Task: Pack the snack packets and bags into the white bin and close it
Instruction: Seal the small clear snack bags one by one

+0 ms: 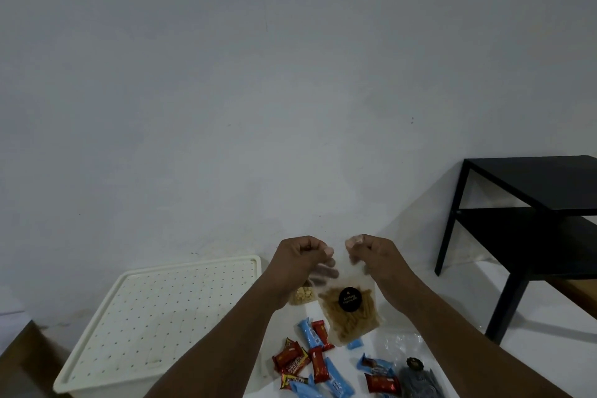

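Note:
A clear bag of brown stick snacks with a round black label hangs in the air. My left hand and my right hand each pinch one top corner of it. The white bin stands at the lower left with its perforated lid on. Below the bag, several red and blue snack packets lie scattered on the white surface. A second clear bag of pale round snacks shows partly behind my left wrist. A dark grey bag lies at the bottom right.
A black side table with a lower shelf stands at the right against the wall. A crumpled clear plastic wrap lies among the packets. Brown floor shows at the lower left corner.

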